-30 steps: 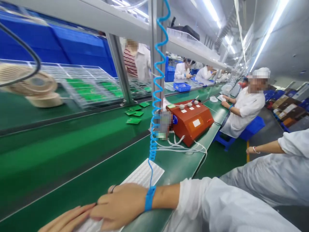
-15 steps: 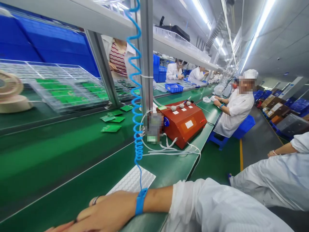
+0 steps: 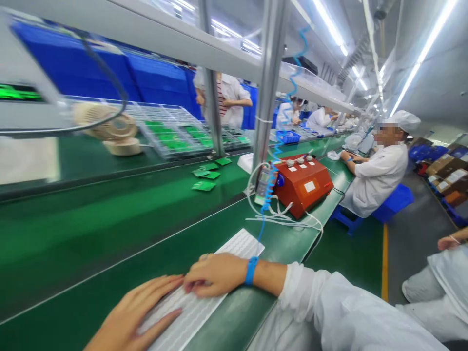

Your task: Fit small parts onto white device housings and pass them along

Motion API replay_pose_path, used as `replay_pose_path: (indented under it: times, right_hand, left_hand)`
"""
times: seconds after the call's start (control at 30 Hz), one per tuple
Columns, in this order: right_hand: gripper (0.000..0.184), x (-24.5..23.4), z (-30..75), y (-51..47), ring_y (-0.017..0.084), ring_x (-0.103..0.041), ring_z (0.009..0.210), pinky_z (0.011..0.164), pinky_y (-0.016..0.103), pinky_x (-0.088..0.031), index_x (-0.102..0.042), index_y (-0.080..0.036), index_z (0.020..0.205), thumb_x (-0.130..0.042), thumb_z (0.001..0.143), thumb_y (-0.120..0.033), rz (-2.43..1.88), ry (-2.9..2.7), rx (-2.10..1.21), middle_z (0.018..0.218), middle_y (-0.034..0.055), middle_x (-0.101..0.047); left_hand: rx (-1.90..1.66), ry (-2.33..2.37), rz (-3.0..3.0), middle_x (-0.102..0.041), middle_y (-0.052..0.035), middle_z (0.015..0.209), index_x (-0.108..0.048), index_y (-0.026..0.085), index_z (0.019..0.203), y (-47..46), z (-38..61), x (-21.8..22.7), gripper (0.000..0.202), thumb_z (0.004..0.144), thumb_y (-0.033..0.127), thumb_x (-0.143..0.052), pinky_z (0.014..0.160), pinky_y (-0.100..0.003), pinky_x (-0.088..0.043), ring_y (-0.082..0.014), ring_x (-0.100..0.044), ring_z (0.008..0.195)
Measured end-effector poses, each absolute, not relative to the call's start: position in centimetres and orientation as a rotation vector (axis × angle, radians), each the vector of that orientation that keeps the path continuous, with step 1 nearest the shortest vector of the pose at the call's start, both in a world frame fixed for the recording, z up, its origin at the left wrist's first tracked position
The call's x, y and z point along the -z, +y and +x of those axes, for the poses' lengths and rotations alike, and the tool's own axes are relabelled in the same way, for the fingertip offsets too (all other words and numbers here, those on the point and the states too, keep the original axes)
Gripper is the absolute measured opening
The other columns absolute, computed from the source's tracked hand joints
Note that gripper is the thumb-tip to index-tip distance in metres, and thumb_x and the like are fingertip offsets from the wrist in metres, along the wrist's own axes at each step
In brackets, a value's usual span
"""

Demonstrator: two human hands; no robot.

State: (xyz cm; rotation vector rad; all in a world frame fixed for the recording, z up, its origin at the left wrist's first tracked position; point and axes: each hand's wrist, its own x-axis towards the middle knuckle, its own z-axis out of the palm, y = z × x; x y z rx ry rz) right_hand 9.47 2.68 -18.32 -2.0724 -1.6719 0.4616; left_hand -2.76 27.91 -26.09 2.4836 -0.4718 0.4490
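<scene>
Because the white ridged strip [image 3: 199, 307] lies close alongside the near edge of the green counter [image 3: 239, 312], the chief hazard, by judgement: a sideways push carries it over that edge. Second hazard: uneven pressure bends the strip, if it is as thin as it looks, or shifts whatever its rows may carry; contents too blurred to tell. Third hazard: the blue coiled cord [image 3: 269, 185], joined to the blue wristband [image 3: 251, 270], snags on the white tubes [image 3: 288, 223] or tugs at the arm.

Position of strip: flat on the counter, set diagonally, its middle partly under the right hand [image 3: 219, 274], its nearer part between thumb and fingers of the left hand [image 3: 135, 311]; far end uncovered beyond the right.

Left: fingers long and close together, thumb spread away; no firm hold evident. Right: palm down, fingers partly curled; whether it pinches the strip cannot be told.
</scene>
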Motion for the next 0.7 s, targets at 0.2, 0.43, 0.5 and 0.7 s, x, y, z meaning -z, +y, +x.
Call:
replay_pose_path:
  times: [0.2, 0.43, 0.5, 0.7]
  right_hand:
    - [0.014, 18.8, 9.2, 1.6, 0.018, -0.072, 0.098, 0.094, 0.03, -0.057, -0.074, -0.021, 0.109, -0.067, 0.101, -0.012, -1.988, -1.183, -0.398, 0.108, 0.0034, -0.079]
    - [0.044, 13.1, 18.9, 4.9, 0.024, -0.068, 0.127, 0.108, 0.037, -0.057, -0.067, -0.019, 0.14, -0.071, 0.097, -0.02, -2.303, -0.634, -0.085, 0.146, 0.014, -0.069]
    - [0.058, 11.4, 23.6, 6.6, 0.033, -0.054, 0.15, 0.125, 0.049, -0.046, -0.058, -0.014, 0.152, -0.072, 0.097, -0.024, -2.39, -0.486, 0.01, 0.159, 0.0238, -0.057]
    - [0.096, 9.2, 34.0, 8.8, 0.042, -0.032, 0.165, 0.131, 0.058, -0.031, -0.036, -0.008, 0.17, -0.085, 0.09, -0.028, -2.614, -0.014, 0.09, 0.177, 0.037, -0.028]
  left_hand:
    - [-0.274, -0.443, 2.462, -0.078, -0.0069, 0.149, -0.076, 0.035, 0.146, 25.9, -3.7, 22.7, 0.047, 0.105, 0.056, -0.07, 0.121, -0.054, -0.06, -0.0357, -0.07, 0.141]
    - [-0.175, -0.367, 2.383, -0.073, -0.0103, 0.155, -0.073, 0.03, 0.149, 24.9, -4.7, 21.4, 0.043, 0.107, 0.042, -0.073, 0.129, -0.059, -0.051, -0.0363, -0.061, 0.15]
    - [-0.151, -0.342, 2.369, -0.073, -0.0099, 0.155, -0.072, 0.03, 0.149, 24.7, -4.8, 21.4, 0.043, 0.107, 0.039, -0.073, 0.13, -0.06, -0.05, -0.0365, -0.06, 0.151]
    - [-0.162, -0.304, 2.343, -0.074, -0.0096, 0.152, -0.073, 0.031, 0.147, 24.4, -5.4, 20.8, 0.04, 0.108, 0.036, -0.071, 0.127, -0.057, -0.054, -0.0359, -0.06, 0.151]
